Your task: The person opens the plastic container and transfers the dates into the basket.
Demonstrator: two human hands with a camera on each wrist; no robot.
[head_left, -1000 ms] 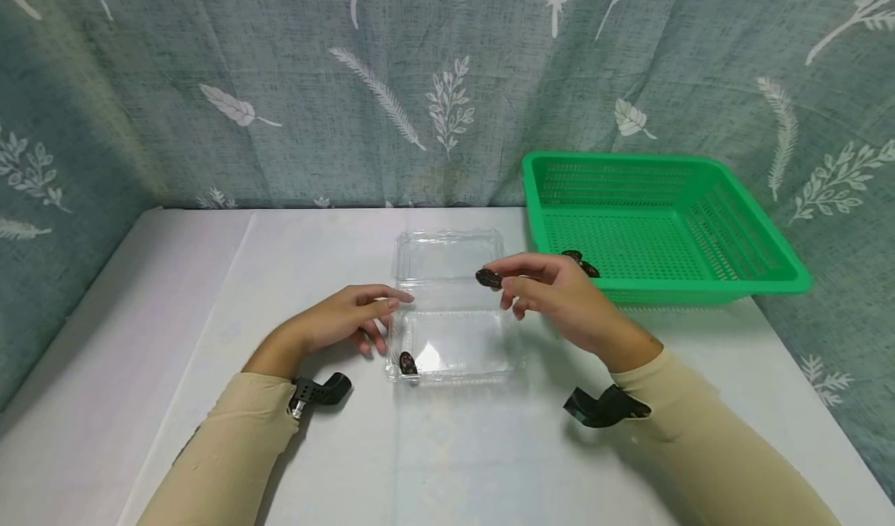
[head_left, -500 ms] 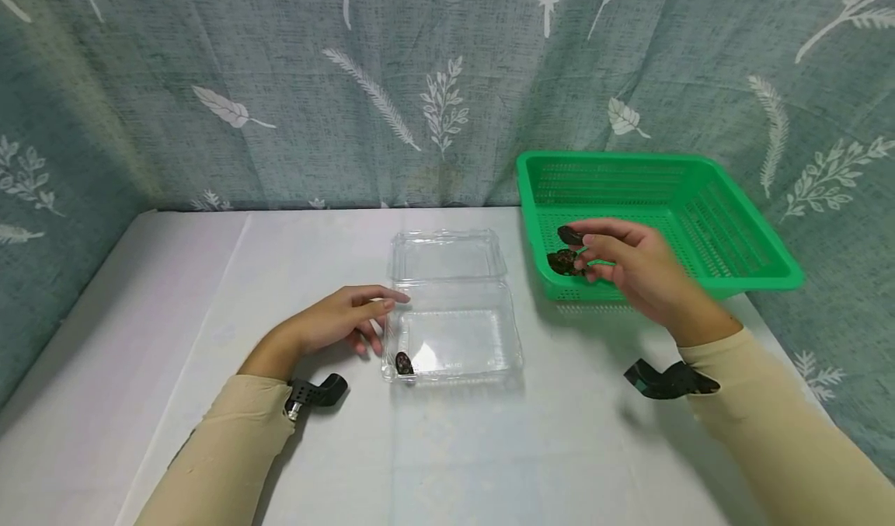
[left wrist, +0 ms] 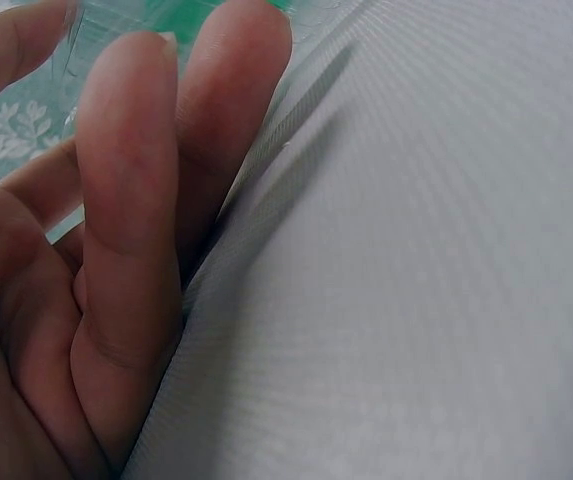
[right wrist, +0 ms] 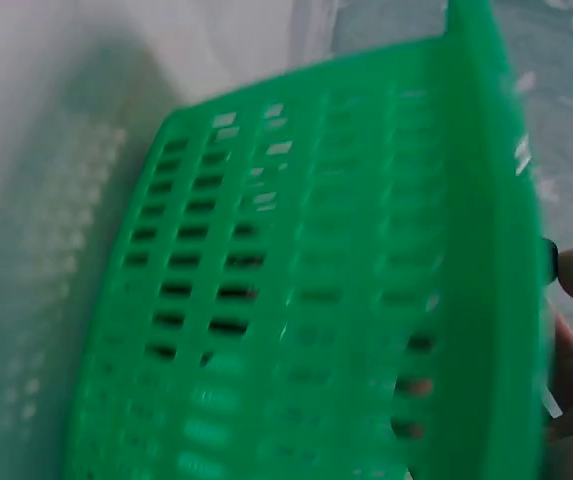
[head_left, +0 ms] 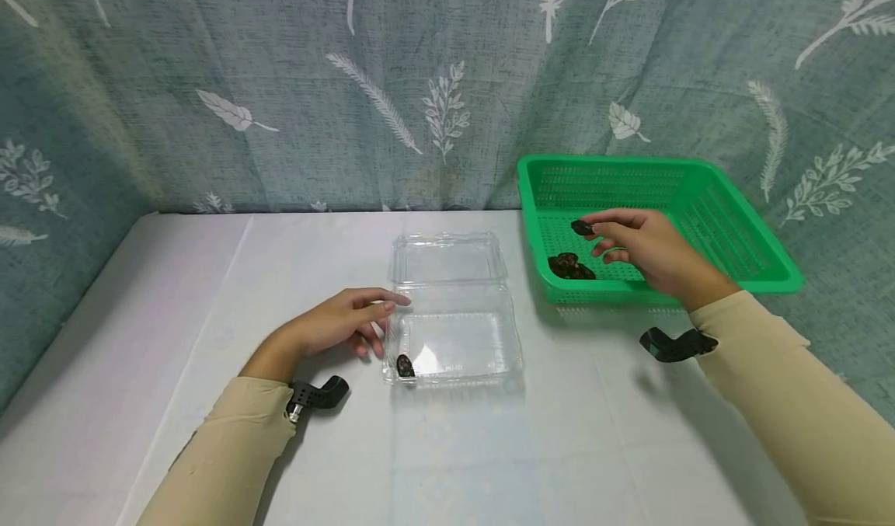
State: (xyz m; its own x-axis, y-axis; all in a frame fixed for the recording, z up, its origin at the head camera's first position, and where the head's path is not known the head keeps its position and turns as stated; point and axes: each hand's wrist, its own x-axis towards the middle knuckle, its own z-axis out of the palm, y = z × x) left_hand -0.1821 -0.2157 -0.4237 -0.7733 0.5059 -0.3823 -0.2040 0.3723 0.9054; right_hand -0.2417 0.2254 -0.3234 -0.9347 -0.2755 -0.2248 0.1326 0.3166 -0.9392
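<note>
**A small dark piece pinched over the basket**

The right hand (head_left: 646, 254) hangs over the near-left part of the green basket (head_left: 734, 200), with one small dark piece (head_left: 581, 228) nipped between thumb and forefinger tip; the other fingers curl loosely beneath. Below it, on the basket floor, lie a few more pieces (head_left: 569, 266) in a little heap. Another single piece (head_left: 404, 365) sits in the near-left corner of the clear box (head_left: 454, 339), which stands open on the table (head_left: 210, 293), its lid folded back toward the curtain.

The left hand (head_left: 336, 325) rests on the table with relaxed, nearly straight fingers, the tips against the box's left wall, holding nothing. The left wrist view shows the fingers (left wrist: 126, 230) lying flat on the cloth.

The piece looks light and wrinkled, probably dry and a bit firm, so a fingertip pinch across its middle should do; it is small enough to slip out if the grip slackens. The box looks thin and springy, likely to skid when nudged, hence a steadying hand at its side.
</note>
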